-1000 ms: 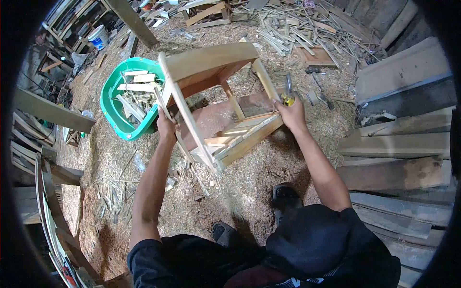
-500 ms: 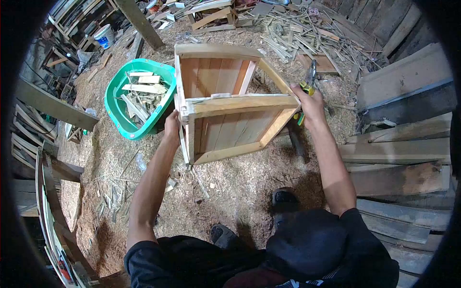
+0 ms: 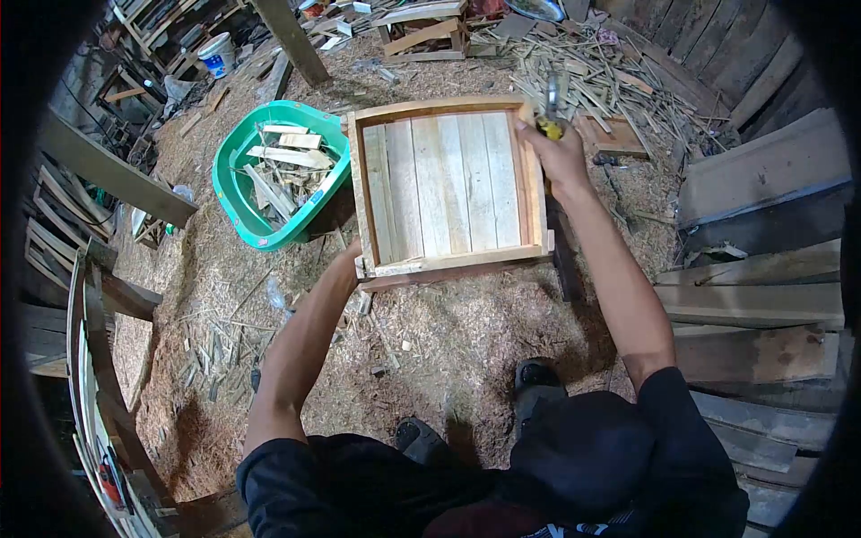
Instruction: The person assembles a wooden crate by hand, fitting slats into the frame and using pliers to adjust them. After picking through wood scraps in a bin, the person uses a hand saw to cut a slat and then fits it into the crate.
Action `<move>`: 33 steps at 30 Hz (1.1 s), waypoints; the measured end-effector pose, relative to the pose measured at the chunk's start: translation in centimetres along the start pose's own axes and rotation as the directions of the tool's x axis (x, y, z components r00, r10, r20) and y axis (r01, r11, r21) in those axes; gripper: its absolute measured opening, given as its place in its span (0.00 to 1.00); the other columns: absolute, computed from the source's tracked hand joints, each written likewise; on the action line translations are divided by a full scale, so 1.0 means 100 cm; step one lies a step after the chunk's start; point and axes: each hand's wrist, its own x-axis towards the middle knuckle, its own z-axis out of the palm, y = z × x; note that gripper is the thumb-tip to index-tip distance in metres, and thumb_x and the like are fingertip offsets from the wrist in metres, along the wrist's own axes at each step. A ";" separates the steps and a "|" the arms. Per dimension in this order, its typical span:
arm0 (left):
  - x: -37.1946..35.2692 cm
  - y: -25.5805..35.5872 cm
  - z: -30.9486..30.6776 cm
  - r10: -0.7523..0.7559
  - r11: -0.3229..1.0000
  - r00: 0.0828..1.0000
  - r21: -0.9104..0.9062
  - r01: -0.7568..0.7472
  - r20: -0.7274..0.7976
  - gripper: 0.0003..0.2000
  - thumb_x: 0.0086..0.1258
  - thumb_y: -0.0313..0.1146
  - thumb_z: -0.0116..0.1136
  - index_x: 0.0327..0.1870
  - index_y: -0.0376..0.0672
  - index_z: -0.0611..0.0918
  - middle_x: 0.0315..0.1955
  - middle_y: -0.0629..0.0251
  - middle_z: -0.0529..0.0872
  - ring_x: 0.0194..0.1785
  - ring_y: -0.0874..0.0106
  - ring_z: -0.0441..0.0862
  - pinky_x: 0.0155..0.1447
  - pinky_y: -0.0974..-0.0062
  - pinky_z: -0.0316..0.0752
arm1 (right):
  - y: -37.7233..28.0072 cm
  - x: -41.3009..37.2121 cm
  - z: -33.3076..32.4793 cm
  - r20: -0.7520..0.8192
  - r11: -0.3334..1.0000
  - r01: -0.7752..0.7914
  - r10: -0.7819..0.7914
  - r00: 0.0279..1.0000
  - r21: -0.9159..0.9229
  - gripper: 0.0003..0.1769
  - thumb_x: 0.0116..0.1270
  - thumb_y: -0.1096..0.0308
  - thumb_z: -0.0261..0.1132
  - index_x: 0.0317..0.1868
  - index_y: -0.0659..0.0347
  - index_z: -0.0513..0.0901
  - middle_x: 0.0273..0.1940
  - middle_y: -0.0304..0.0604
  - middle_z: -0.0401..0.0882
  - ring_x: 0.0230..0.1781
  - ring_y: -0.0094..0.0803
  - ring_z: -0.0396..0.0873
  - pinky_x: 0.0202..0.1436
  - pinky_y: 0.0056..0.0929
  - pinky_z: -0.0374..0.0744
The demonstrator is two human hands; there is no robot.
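A wooden frame piece (image 3: 448, 184) with slatted panels is held up at the centre, its open side with pale vertical slats facing me. At its lower left corner, my left hand (image 3: 348, 262) grips from behind, most of its fingers hidden by the frame. My right hand (image 3: 558, 157) is closed at the upper right corner, holding a yellow-handled tool (image 3: 549, 131) against the wood. The tool's metal end points up, somewhat blurred.
A green basin (image 3: 231, 193) of wood offcuts stands left of the frame. Long boards (image 3: 753, 309) are stacked at the right. Thin scrap sticks (image 3: 574, 76) lie at the back. A wooden post (image 3: 291, 40) rises behind the basin, and another beam (image 3: 117, 170) slants at the left.
The wooden piece has been turned, so one slatted side now faces me instead of two open compartments. My right hand has moved up and left with the tool, my left hand slightly down and right.
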 end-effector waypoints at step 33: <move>-0.089 0.114 0.106 0.568 0.742 0.801 -0.301 -0.599 -0.192 0.15 0.69 0.32 0.59 0.50 0.31 0.75 0.38 0.57 0.83 0.35 0.66 0.85 0.39 0.63 0.85 | -0.031 -0.013 -0.027 -0.259 0.945 0.096 -0.181 0.949 -0.312 0.24 0.62 0.53 0.73 0.41 0.67 0.77 0.32 0.42 0.80 0.33 0.31 0.78 0.41 0.31 0.77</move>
